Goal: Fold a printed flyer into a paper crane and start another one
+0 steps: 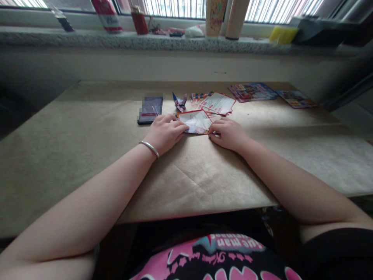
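A printed sheet of paper, white with a red border and a coloured lower part, lies partly folded on the table between my hands. My left hand, with a silver bangle at the wrist, presses its left side, fingers over the edge and thumb on the paper. My right hand pinches the lower right corner between thumb and bent fingers. Just behind the sheet stands a folded paper crane in blue and pink. A dark phone lies beyond my left hand. The undersides of both hands are hidden.
Behind the sheet, several printed sheets lie fanned out. A pile of colourful cards and another colourful card lie at the back right of the table. Bottles, a red container and a yellow block stand on the windowsill.
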A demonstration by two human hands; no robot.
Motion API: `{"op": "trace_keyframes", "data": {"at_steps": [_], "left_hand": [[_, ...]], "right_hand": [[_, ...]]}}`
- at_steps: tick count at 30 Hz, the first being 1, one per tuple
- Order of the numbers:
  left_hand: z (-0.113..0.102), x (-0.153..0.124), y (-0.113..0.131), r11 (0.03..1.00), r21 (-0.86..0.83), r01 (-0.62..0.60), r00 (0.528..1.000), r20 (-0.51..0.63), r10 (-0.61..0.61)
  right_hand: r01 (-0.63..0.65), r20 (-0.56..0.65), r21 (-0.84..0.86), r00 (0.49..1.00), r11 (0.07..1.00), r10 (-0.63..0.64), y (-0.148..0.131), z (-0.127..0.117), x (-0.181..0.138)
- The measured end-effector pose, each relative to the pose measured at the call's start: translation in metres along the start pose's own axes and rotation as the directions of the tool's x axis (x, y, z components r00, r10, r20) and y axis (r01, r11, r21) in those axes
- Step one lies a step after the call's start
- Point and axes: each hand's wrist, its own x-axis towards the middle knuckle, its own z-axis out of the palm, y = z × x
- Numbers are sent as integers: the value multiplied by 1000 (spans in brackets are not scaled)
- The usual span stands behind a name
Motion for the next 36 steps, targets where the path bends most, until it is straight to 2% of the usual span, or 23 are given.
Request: {"op": "trace_keyframes", "data": {"at_steps": [6, 14, 19, 27, 36], "left_hand": [[1, 4, 2, 1000, -13, -26, 998, -60, 25], [8, 9, 19, 988, -113, -101, 967, -246, 71], [10, 11, 24, 979, -161, -126, 949, -307, 71], [2, 9, 29, 983, -116, -141, 939, -331, 96], [-1, 4, 11, 989, -78, -123, 924, -373, 85]], "right_hand": [[-26, -44, -3, 999, 1000, 26, -4, 1, 2], [-56, -192, 174, 977, 983, 90, -30, 6, 7], [-63, -191, 238, 975, 969, 110, -36, 8, 10], [-6, -210, 147, 977, 989, 37, -31, 8, 8], [9, -202, 8, 979, 1000, -7, -11, 4, 0]]}}
